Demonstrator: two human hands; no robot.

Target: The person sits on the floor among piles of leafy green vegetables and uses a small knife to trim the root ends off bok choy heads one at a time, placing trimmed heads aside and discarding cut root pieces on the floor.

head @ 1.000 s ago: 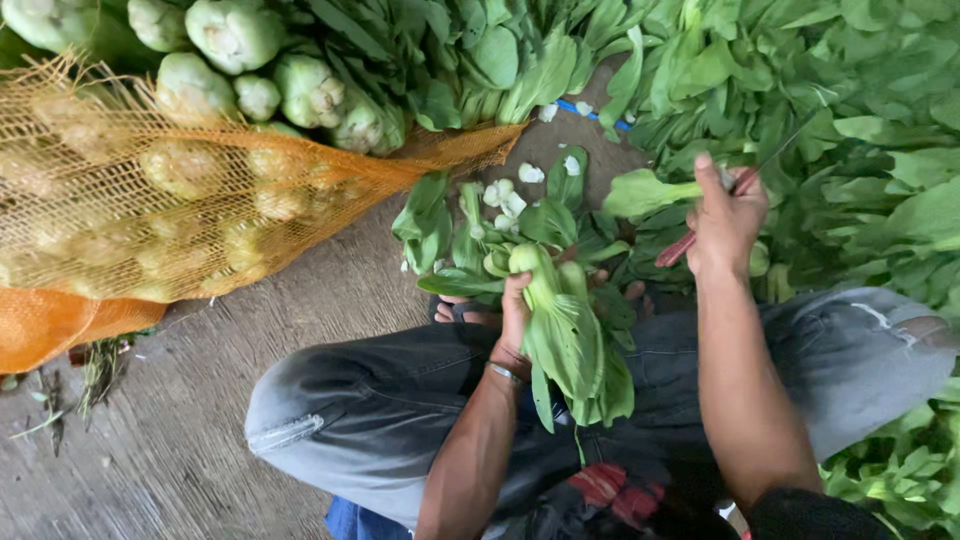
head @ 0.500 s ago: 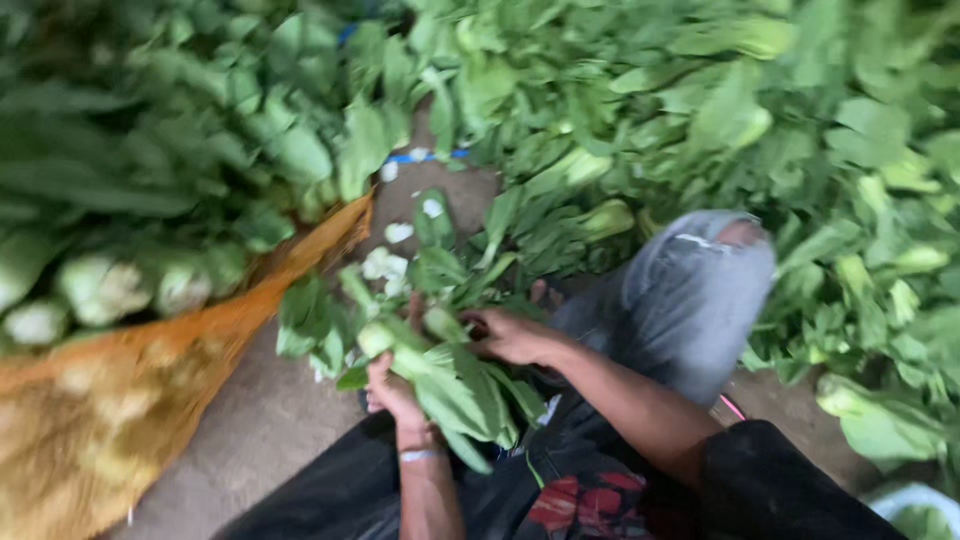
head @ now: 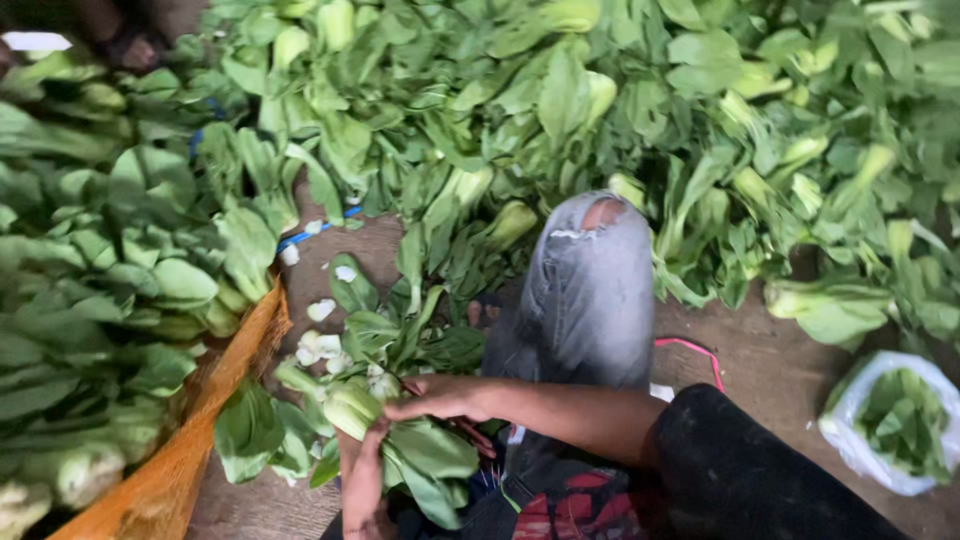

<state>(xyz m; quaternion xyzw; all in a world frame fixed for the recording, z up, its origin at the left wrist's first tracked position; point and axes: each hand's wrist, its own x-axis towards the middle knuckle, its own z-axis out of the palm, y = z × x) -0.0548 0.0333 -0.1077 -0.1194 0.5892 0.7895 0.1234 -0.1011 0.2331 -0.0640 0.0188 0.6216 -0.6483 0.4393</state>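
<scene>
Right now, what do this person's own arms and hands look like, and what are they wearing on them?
Both hands are bare, with no gloves or rings visible. The right hand leads back along a bare forearm into a dark, nearly black sleeve pushed up to about the elbow. The left hand is uncovered too; its wrist lies outside the picture.

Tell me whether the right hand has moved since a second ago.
Yes. The right hand came down from the leaf pile onto the bunch by the left hand.
</scene>
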